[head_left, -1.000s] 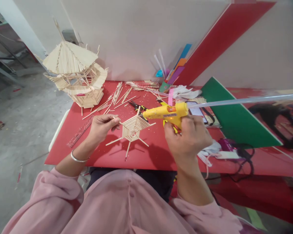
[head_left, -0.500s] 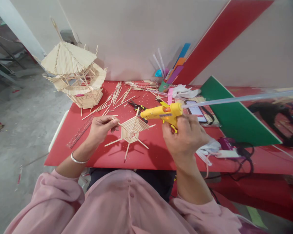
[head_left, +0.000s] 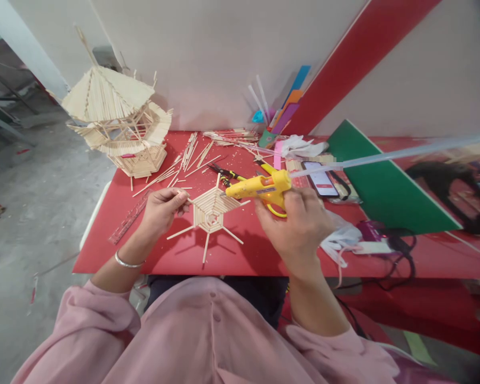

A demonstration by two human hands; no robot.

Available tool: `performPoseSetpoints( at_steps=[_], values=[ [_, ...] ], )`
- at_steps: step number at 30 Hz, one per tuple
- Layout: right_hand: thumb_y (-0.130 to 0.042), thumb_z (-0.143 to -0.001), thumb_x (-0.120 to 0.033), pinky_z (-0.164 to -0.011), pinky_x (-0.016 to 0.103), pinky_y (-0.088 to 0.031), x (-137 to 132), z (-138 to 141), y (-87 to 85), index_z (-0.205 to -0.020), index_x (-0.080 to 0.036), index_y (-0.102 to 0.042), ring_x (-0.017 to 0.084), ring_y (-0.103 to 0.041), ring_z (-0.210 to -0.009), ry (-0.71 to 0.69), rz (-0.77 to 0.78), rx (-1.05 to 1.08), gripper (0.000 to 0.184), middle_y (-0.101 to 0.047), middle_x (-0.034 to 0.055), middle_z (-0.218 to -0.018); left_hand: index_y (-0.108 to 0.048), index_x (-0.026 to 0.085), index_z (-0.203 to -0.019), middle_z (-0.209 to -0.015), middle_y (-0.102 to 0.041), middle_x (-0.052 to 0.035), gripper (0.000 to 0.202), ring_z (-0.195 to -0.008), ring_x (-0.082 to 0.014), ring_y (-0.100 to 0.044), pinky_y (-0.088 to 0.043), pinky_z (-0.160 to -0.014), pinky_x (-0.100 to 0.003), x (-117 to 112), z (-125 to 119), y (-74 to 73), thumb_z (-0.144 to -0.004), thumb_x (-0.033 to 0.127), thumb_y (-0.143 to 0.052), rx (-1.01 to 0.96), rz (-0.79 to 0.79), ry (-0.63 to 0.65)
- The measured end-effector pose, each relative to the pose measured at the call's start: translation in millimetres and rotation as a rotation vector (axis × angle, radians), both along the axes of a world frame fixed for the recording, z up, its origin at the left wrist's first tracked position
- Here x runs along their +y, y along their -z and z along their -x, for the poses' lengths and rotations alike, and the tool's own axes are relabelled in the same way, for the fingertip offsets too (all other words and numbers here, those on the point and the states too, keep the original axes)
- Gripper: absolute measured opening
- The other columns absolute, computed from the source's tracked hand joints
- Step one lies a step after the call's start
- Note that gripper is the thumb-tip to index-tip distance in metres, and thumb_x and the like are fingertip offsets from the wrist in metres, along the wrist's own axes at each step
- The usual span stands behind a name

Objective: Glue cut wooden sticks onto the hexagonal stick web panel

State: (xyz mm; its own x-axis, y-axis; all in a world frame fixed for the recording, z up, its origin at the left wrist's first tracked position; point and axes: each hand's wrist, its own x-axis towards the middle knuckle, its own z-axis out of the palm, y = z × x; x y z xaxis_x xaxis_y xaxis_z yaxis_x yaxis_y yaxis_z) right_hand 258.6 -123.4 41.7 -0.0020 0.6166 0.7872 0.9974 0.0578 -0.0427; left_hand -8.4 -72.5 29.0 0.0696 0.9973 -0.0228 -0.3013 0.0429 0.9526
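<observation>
My left hand (head_left: pixel 160 209) pinches one spoke of a small hexagonal web of wooden sticks (head_left: pixel 210 212) and holds it tilted just above the red table (head_left: pixel 152 250). My right hand (head_left: pixel 298 221) is closed round the grip of a yellow hot glue gun (head_left: pixel 260 188). Its nozzle points left and touches the right upper edge of the stick web. A long clear glue stick (head_left: pixel 388 154) juts out of the gun's back toward the right.
A tall stick-built pagoda model (head_left: pixel 118 125) stands at the table's back left, with loose sticks (head_left: pixel 192 157) beside it. Pliers (head_left: pixel 224 173), a phone (head_left: pixel 320 181), a clear ruler (head_left: pixel 130 216), a green board (head_left: pixel 380 186), cables and a cup of coloured strips (head_left: pixel 274 125) lie around.
My right hand has brought the glue gun leftward and slightly down until its nozzle meets the stick web. My left hand and the web have shifted a little to the left.
</observation>
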Motion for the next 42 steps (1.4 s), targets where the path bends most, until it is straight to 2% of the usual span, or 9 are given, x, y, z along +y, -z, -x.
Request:
performPoseSetpoints(
  at_steps=[7,12,16,24,28,31,33,37,42],
  values=[
    [-0.062,-0.086,-0.064,-0.067,0.037,-0.043,-42,-33,13.8,-0.129,-0.016,-0.063,0.03,-0.065,-0.085,0.216,0.263,0.203,0.064,-0.071,0.0145,-0.102,-0.069,0.015,-0.062,-0.057,-0.068,-0.0039,0.037,-0.044,-0.0075,-0.054,-0.041,-0.042,-0.017,27,30,30.9,-0.057,0.042,-0.094,0.187,0.187,0.228],
    [-0.054,-0.089,-0.068,-0.06,0.037,-0.038,-100,-47,50.9,-0.124,-0.015,-0.067,0.033,-0.064,-0.08,0.375,0.482,0.19,0.065,-0.07,0.0181,-0.098,-0.07,0.015,-0.059,-0.051,-0.063,-0.0048,0.039,-0.043,-0.0083,-0.053,-0.036,-0.037,-0.017,59,44,64.1,-0.059,0.046,-0.094,0.362,0.322,0.509],
    [-0.043,-0.09,-0.08,-0.062,0.037,-0.041,-122,-31,82.6,-0.113,-0.01,-0.07,0.03,-0.063,-0.076,0.379,0.574,0.271,0.078,-0.071,0.0189,-0.091,-0.072,0.014,-0.058,-0.052,-0.064,-0.0082,0.04,-0.041,-0.0092,-0.052,-0.032,-0.035,-0.018,80,39,75.5,-0.056,0.046,-0.097,0.428,0.391,0.56],
    [-0.042,-0.083,-0.09,-0.069,0.039,-0.044,-81,-25,108.5,-0.109,-0.011,-0.068,0.027,-0.059,-0.075,0.207,0.707,0.466,0.088,-0.068,0.0164,-0.084,-0.072,0.014,-0.058,-0.049,-0.065,-0.0075,0.034,-0.04,-0.0111,-0.057,-0.038,-0.038,-0.019,72,31,64.9,-0.074,0.04,-0.087,0.581,0.199,0.377],
    [-0.047,-0.093,-0.07,-0.076,0.044,-0.045,-71,-33,103.3,-0.121,-0.006,-0.066,0.033,-0.06,-0.09,0.17,0.616,0.3,0.073,-0.069,0.023,-0.101,-0.074,0.015,-0.064,-0.054,-0.066,-0.0029,0.021,-0.044,-0.0087,-0.054,-0.038,-0.044,-0.02,59,43,58.7,-0.078,0.029,-0.081,0.612,0.012,0.178],
    [-0.052,-0.096,-0.052,-0.08,0.045,-0.044,-70,-27,88.6,-0.126,-0.01,-0.067,0.035,-0.06,-0.1,0.185,0.545,0.139,0.054,-0.068,0.0235,-0.118,-0.075,0.016,-0.066,-0.053,-0.063,0.0001,0.018,-0.048,-0.0086,-0.05,-0.035,-0.048,-0.022,52,54,55.3,-0.08,0.028,-0.076,0.707,-0.102,0.126],
    [-0.051,-0.098,-0.045,-0.083,0.042,-0.043,-67,-15,80.0,-0.123,-0.014,-0.07,0.032,-0.061,-0.1,0.098,0.538,0.128,0.044,-0.071,0.0184,-0.114,-0.076,0.017,-0.065,-0.057,-0.065,-0.0005,0.017,-0.052,-0.0102,-0.053,-0.037,-0.052,-0.023,49,60,53.4,-0.078,0.028,-0.076,0.771,-0.163,0.182],
    [-0.05,-0.102,-0.044,-0.087,0.035,-0.044,-56,23,79.4,-0.104,-0.022,-0.076,0.023,-0.063,-0.094,-0.185,0.652,0.198,0.035,-0.073,0.0089,-0.099,-0.077,0.02,-0.068,-0.073,-0.071,-0.0033,0.011,-0.065,-0.0143,-0.062,-0.044,-0.064,-0.026,45,68,51.4,-0.07,0.03,-0.082,0.891,-0.23,0.502],
    [-0.05,-0.103,-0.045,-0.077,0.03,-0.044,-48,54,95.5,-0.104,-0.021,-0.076,0.021,-0.063,-0.091,-0.158,0.75,0.187,0.035,-0.07,0.0078,-0.096,-0.077,0.023,-0.079,-0.088,-0.068,-0.0021,0.011,-0.079,-0.0176,-0.062,-0.043,-0.071,-0.028,41,72,56.4,-0.07,0.027,-0.079,1.112,-0.3,0.667]
  ],
)
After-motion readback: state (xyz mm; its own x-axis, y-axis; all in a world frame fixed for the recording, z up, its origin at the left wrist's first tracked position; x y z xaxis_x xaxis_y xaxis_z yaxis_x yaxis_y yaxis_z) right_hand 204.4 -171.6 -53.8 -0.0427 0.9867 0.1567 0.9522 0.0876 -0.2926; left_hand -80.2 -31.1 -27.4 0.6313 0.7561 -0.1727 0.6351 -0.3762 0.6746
